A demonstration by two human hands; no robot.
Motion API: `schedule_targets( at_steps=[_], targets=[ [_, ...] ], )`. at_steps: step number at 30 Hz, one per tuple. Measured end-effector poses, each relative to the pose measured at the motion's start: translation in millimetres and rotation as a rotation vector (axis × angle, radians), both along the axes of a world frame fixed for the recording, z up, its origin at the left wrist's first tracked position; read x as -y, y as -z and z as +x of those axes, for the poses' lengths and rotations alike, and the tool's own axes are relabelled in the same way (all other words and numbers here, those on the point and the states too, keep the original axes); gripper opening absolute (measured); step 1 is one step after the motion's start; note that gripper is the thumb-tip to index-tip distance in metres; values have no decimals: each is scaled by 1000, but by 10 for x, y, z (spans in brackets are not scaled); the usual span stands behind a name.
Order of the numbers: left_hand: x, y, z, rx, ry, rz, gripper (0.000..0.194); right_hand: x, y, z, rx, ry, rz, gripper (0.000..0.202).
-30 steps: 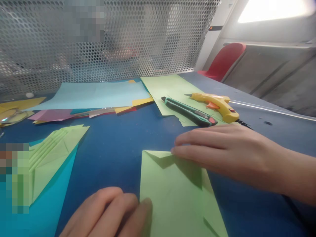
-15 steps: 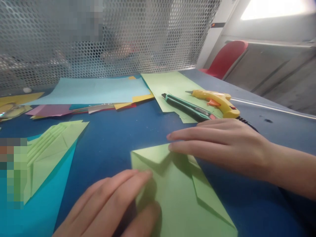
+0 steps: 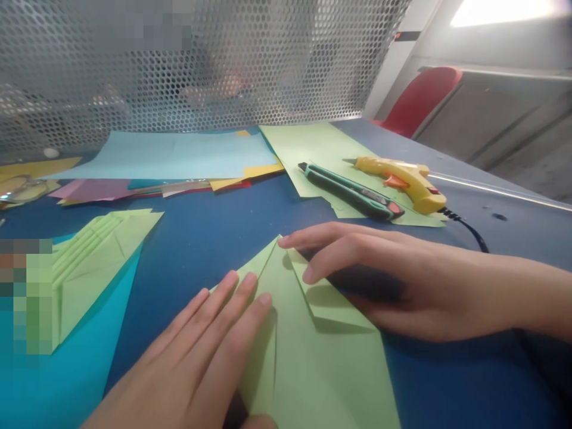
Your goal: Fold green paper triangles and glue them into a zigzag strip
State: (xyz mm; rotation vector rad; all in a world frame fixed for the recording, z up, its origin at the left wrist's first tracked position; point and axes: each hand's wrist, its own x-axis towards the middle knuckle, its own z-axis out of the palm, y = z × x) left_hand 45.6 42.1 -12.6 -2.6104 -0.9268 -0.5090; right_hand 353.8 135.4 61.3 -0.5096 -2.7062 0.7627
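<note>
Left hand (image 3: 210, 351) flat, fingers slightly spread, on the left folded edge of a light-green paper sheet (image 3: 330, 369). Right hand (image 3: 402, 274) bent, index fingertip at the sheet's pointed top, another finger on its right flap. Hands apart, sheet between and beneath them. Beyond the right hand: green utility knife (image 3: 351, 190), yellow hot glue gun (image 3: 402, 182), both on pale-green paper (image 3: 313, 146). Left of the left hand: pleated green paper piece (image 3: 96, 262) over a turquoise sheet (image 3: 102, 322).
</note>
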Motion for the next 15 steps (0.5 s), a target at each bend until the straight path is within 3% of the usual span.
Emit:
schedule_targets(
  at_steps=[5,11,15],
  targets=[
    [16,37,12,-63,-25,-11,72,31,-67,-8,2,-22,-96,21],
    [120,27,47,-164,-150,-3,68,40,-99,41,93,-13,31,15],
    [152,26,57,-237,-153,46,71,55,-103,42,138,-39,-19,15]
  ],
)
